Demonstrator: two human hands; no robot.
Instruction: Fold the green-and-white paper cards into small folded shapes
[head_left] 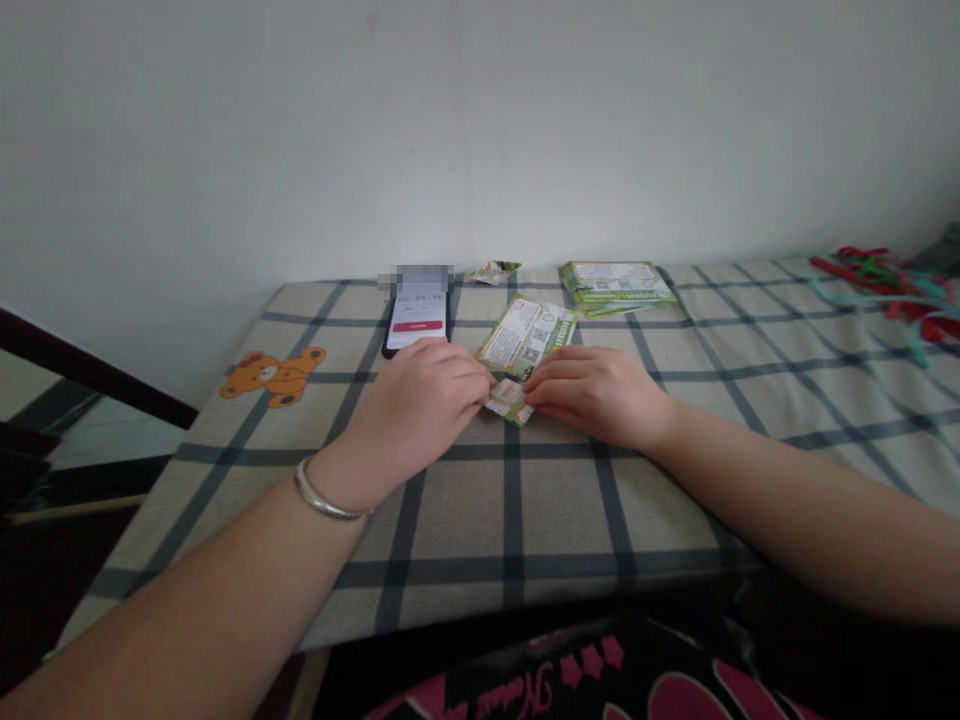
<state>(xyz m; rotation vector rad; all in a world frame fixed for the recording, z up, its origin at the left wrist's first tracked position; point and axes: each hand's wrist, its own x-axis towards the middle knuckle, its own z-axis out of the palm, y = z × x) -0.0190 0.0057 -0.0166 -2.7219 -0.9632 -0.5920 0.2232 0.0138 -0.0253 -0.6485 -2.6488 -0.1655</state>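
Note:
A green and white printed paper sheet (525, 335) lies on the checked tablecloth (525, 500), its near corner folded over between my hands. My left hand (420, 400), with a silver bangle on the wrist, pinches the folded part (510, 398) from the left with curled fingers. From the right, my right hand (596, 392) rests flat-knuckled with its fingertips pressed on the same fold. Both hands touch the paper.
A phone (418, 318) with a timer screen lies just beyond my left hand. A stack of similar green sheets (616, 285) sits at the back, a small folded piece (493, 271) beside it. Coloured ribbons (892, 285) lie far right. A bear print (274, 375) marks the cloth's left.

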